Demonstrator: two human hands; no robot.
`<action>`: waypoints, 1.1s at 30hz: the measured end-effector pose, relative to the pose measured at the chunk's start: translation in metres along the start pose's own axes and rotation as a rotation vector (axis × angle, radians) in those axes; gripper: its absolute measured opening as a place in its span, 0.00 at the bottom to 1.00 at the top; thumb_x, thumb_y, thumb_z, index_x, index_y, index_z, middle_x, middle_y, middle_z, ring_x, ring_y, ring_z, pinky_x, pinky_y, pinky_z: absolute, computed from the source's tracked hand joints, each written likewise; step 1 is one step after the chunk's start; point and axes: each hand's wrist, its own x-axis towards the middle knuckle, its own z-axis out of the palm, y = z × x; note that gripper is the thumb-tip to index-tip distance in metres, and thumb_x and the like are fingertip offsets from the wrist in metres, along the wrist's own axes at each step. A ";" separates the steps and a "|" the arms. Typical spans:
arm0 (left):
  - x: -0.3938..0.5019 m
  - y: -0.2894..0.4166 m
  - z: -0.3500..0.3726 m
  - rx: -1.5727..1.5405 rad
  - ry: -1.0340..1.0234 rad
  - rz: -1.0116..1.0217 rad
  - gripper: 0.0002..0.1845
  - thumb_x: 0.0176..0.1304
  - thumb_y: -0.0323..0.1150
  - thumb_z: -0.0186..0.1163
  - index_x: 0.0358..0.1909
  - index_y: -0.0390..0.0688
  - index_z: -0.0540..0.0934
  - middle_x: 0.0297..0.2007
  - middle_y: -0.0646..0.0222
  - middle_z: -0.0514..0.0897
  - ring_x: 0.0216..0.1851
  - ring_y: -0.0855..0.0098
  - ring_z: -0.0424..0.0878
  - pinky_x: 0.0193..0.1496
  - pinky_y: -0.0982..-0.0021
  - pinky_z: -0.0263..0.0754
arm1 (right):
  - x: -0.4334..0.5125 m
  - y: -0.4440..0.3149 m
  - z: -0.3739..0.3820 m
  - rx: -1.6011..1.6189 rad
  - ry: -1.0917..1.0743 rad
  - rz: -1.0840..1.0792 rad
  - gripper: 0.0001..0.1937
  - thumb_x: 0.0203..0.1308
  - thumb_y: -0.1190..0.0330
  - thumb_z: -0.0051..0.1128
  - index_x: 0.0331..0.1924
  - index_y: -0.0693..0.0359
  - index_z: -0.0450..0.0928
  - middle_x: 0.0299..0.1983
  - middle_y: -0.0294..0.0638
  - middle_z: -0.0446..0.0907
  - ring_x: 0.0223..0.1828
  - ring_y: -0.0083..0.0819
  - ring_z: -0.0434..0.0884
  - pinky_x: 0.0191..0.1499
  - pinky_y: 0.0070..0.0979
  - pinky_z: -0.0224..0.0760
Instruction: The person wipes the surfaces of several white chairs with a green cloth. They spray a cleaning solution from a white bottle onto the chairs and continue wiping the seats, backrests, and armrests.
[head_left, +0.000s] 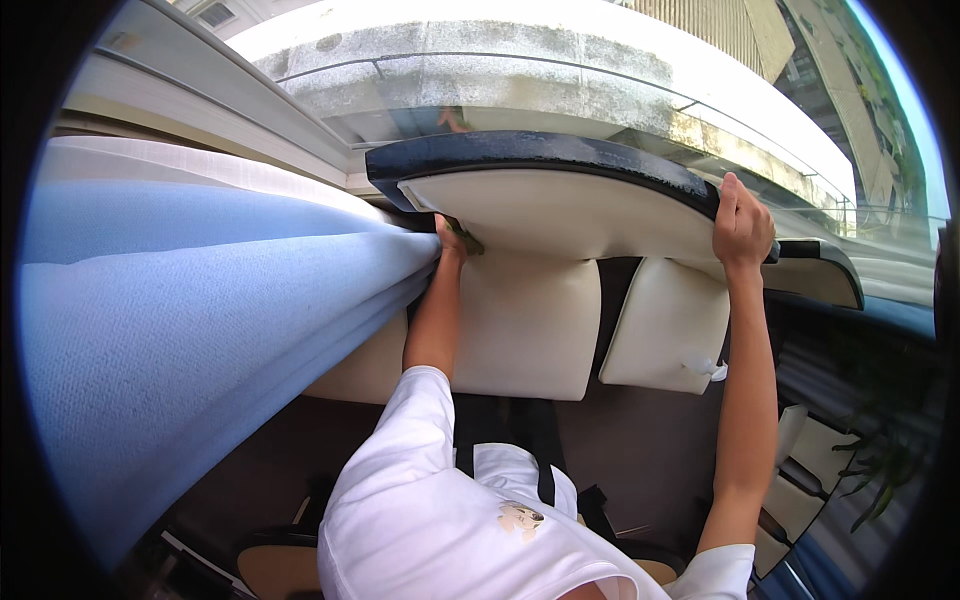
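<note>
A cream-upholstered chair (525, 315) with a dark, scuffed top rail (540, 146) stands before me at the window. My right hand (742, 221) is closed around the right end of that rail. Low on the left side of the backrest is my left hand (451, 238), beside the edge of a blue curtain (225, 300). A small green thing (471, 238), perhaps a cloth, lies against this hand and the chair; the fingers are mostly hidden, so whether they grip it is unclear.
A second cream chair (667, 322) stands close on the right, with a small whitish thing (705, 367) on its seat. The window frame (225, 90) is at the upper left, and a concrete ledge shows beyond the glass. Leaves (877, 480) and more cream seats (799, 487) are at the lower right.
</note>
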 end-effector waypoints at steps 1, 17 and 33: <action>-0.001 0.000 0.003 -0.034 0.014 -0.001 0.34 0.72 0.60 0.39 0.64 0.44 0.72 0.56 0.68 0.79 0.59 0.62 0.74 0.63 0.63 0.66 | 0.001 0.000 0.000 -0.040 -0.037 0.036 0.25 0.74 0.50 0.39 0.28 0.57 0.79 0.27 0.51 0.81 0.32 0.58 0.79 0.35 0.48 0.69; -0.133 0.141 0.171 -0.464 0.235 0.267 0.50 0.68 0.74 0.32 0.72 0.39 0.63 0.71 0.60 0.64 0.69 0.61 0.65 0.73 0.66 0.56 | -0.002 -0.004 -0.005 -0.069 -0.085 0.112 0.28 0.72 0.45 0.35 0.37 0.53 0.86 0.37 0.53 0.85 0.43 0.60 0.81 0.47 0.48 0.74; -0.005 -0.023 0.014 -0.374 0.166 -0.150 0.26 0.74 0.51 0.41 0.60 0.44 0.75 0.56 0.65 0.80 0.57 0.59 0.78 0.58 0.53 0.76 | -0.006 -0.004 -0.001 -0.050 0.029 0.095 0.32 0.74 0.42 0.30 0.32 0.54 0.85 0.30 0.52 0.84 0.37 0.59 0.81 0.41 0.46 0.74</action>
